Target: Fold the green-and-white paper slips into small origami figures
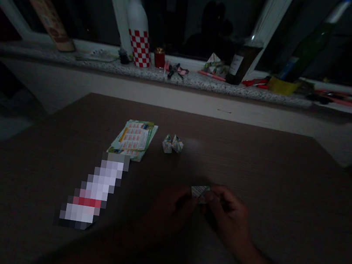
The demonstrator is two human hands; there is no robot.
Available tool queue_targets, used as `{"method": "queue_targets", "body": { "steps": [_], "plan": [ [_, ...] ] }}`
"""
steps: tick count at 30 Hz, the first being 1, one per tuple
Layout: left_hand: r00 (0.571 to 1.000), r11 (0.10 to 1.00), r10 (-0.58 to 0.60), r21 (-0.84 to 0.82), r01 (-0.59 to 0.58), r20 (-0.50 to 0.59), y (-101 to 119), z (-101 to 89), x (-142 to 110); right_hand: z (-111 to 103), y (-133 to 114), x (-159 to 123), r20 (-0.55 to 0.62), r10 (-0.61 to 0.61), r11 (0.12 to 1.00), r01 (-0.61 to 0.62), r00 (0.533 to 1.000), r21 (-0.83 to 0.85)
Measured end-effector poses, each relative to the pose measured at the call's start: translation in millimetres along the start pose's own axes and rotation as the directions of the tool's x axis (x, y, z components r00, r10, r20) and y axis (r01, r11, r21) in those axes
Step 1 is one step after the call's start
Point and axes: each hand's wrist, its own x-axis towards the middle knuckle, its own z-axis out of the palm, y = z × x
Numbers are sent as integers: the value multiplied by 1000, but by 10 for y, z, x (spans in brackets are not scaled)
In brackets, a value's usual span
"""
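Observation:
Near the middle of the brown table, a small folded piece of printed paper (199,191) is held between both hands. My left hand (172,204) has its fingers closed at the paper's left edge, though deep shadow hides part of the grip. On the right side, my right hand (231,213) pinches the same paper between thumb and fingers. Beyond the hands stands a folded paper shape (172,144) with pointed tips, made of similar printed paper. To its left lies a stack of printed leaflets (134,136) with green edges and red print.
A bright pixelated object (96,188) lies left of my hands on the table (257,162). Along the granite windowsill (96,63) stand a red-and-white checked bottle (140,34), a dark cup (243,65), a tall tan container (45,11) and a green bottle (313,42). The light is dim.

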Motion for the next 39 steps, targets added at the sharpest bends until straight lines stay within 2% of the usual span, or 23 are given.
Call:
{"method": "queue_targets", "body": {
  "steps": [5, 9, 15, 28, 34, 39],
  "plan": [
    [999, 998, 26, -64, -28, -39, -1, -23, -3, -27, -2, 2, 108, -125, 989, 132, 986, -61],
    [999, 995, 32, -90, -34, -28, -14, -17, 9, -17, 10, 8, 204, -149, 982, 169, 968, -86],
    [999, 994, -11, -105, 7, -40, -13, -7, 23, -2, 8, 21, 185, -160, 975, 184, 970, -126],
    [996, 991, -82, -108, 80, -18, 24, -20, 34, -2, -9, 15, 168, -116, 986, 135, 979, -102],
    [997, 994, 23, -107, -31, -72, -7, -27, 11, -11, -17, 21, 143, -50, 996, 61, 988, -69],
    [995, 992, 70, -104, -78, -72, -22, -38, 7, -10, -68, 15, 182, -7, 1000, 8, 983, -3]
  ]
}}
